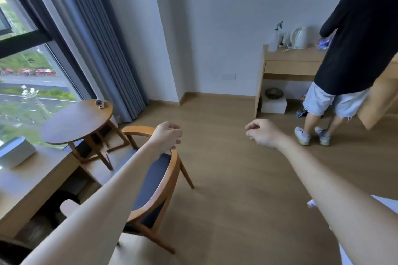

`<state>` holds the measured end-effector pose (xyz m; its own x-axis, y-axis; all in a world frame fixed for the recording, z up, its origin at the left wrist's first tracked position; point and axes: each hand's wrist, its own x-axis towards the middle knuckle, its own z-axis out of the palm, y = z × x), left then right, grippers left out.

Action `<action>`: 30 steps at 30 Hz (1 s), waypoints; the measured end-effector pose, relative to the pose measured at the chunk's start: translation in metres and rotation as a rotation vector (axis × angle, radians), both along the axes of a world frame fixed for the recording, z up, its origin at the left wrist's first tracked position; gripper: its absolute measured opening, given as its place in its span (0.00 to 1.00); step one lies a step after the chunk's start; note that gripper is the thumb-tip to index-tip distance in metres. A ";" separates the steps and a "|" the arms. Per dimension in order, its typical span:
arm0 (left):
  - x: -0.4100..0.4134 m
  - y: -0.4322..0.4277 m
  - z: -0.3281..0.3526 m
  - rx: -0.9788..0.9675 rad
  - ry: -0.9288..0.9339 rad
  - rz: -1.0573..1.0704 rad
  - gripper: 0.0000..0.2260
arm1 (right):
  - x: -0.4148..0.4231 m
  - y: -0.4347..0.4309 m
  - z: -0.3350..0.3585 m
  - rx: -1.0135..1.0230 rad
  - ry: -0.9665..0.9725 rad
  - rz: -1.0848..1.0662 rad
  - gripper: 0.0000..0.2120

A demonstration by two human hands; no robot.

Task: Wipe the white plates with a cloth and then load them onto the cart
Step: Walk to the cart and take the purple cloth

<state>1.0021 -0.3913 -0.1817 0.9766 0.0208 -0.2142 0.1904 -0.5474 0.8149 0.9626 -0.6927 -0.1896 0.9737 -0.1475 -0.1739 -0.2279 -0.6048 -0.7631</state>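
Note:
Both my arms reach forward over the wooden floor. My left hand (167, 136) hovers just above the curved back of a wooden chair (155, 180), its fingers loosely curled and holding nothing. My right hand (261, 133) hangs in the air over bare floor, also loosely curled and holding nothing. No white plate, cloth or cart shows in this view.
A small round table (77, 120) stands by the window and curtain at left. A person in a black shirt (355, 38) stands at a wooden desk (290, 60) holding a kettle (300, 37) and spray bottle (274, 38). A white box (16, 155) sits on the low ledge.

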 end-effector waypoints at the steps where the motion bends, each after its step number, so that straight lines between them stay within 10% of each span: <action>1: 0.012 -0.003 0.000 -0.002 0.008 0.013 0.12 | 0.018 -0.007 0.001 0.006 -0.003 0.003 0.10; 30: 0.455 0.038 -0.084 -0.049 0.197 0.114 0.10 | 0.485 0.030 -0.076 -0.107 0.199 0.103 0.18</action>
